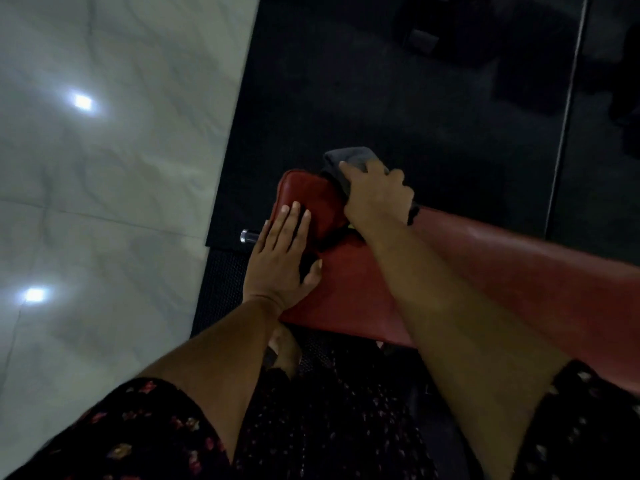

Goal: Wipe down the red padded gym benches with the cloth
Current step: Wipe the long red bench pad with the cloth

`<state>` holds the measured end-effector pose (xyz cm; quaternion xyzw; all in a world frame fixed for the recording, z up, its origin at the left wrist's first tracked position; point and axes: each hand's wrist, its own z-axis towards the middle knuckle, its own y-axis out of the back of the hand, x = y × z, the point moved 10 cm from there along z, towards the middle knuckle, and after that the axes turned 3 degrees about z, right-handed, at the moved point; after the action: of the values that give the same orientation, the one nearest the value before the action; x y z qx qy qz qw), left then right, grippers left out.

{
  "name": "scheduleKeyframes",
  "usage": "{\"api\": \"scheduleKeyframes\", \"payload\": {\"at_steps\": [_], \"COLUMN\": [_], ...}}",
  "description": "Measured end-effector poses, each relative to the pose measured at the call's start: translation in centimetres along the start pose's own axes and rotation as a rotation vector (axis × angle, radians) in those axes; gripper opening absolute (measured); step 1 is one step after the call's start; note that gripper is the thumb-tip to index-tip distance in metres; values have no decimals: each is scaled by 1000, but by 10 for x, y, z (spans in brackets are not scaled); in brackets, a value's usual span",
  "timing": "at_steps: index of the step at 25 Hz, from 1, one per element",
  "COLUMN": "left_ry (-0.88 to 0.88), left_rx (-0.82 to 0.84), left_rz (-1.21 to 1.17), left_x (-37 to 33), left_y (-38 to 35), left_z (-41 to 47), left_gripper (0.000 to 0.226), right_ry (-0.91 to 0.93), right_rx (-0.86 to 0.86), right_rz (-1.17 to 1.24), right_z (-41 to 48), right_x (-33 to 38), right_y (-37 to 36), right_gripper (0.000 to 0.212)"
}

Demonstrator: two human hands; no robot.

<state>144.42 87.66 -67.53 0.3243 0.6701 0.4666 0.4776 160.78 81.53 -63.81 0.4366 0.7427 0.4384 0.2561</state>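
A red padded bench (519, 271) runs from the right edge toward the centre and ends in a smaller red seat pad (308, 192). My right hand (375, 197) grips a dark grey cloth (349, 159) against the far end of that seat pad, fingers curled over the cloth. My left hand (282, 258) lies flat on the near side of the bench, fingers straight, spanning the gap between the seat pad and the long pad. Part of the cloth is hidden under my right hand.
A chrome bar end (247, 236) sticks out left of the bench. Black rubber matting (398, 98) covers the floor beyond it, with dim dark equipment at the top right. Glossy white tile (104, 168) fills the left. My foot (284, 348) stands below the bench edge.
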Motion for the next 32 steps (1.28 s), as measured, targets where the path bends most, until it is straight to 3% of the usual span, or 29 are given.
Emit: {"api": "scheduleKeyframes", "payload": {"at_steps": [4, 7, 9, 10, 13, 16, 20, 23, 25, 28, 30, 32], "left_ry": [11, 28, 23, 23, 32, 53, 46, 54, 95, 130, 85, 124], "left_rx": [34, 38, 41, 46, 47, 54, 83, 84, 79, 77, 94, 101], "left_rz": [23, 25, 36, 41, 37, 35, 63, 90, 79, 83, 137, 168], "left_x": [-3, -2, -2, -2, -3, -2, -5, -10, -12, -33, -59, -75], "left_y": [-2, -2, -3, -4, -3, -1, -2, 0, 2, 1, -7, -16], "left_z": [2, 2, 3, 3, 2, 1, 1, 1, 2, 11, 25, 38], "left_gripper": [78, 78, 78, 78, 78, 78, 78, 78, 79, 80, 81, 85], "right_ry": [245, -41, -252, -269, -3, 207, -109, -243, -188, 138, 295, 225], "right_rx": [-70, -78, -69, -59, -64, -78, -58, -19, -19, -46, -16, 14], "right_rz": [-77, -139, -109, -80, -105, -189, -226, -188, -111, -87, -86, -120], "right_z": [-19, -22, -24, -24, -27, -31, -37, -41, -38, -36, -37, -38], "right_x": [-40, -94, -89, -74, -30, -66, -168, -162, -132, -111, -139, -196], "right_y": [-4, -10, -7, -5, -5, -5, -8, -11, -9, -3, -3, -9], "right_gripper": [65, 61, 57, 56, 59, 58, 54, 56, 60, 63, 61, 60]}}
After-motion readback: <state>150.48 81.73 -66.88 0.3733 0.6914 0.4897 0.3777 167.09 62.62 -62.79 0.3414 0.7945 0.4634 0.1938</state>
